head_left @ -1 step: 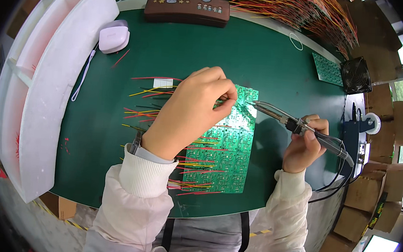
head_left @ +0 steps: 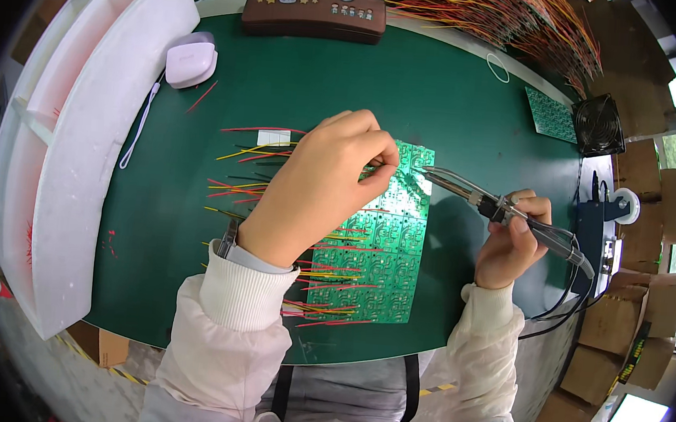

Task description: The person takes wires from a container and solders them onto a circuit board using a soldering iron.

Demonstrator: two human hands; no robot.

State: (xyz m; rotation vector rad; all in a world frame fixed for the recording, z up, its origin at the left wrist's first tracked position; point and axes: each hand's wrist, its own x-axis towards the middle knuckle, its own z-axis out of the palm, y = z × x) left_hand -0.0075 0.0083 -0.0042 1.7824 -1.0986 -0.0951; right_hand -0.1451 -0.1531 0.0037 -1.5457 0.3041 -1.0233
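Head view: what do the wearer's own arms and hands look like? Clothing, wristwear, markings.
Left hand and right hand: bare, no gloves. Left sleeve and right sleeve: loose, off-white, smooth fabric, with ribbed knit cuffs; no markings visible. A grey wristband with a darker section circles the left wrist; none visible on the right.

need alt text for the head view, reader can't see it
The right hand holds a soldering iron, its tip over a green circuit-board panel, while the left hand hides the panel's upper left. Red, yellow and dark wires lie across the panel and green table, with a white divided tray at left.
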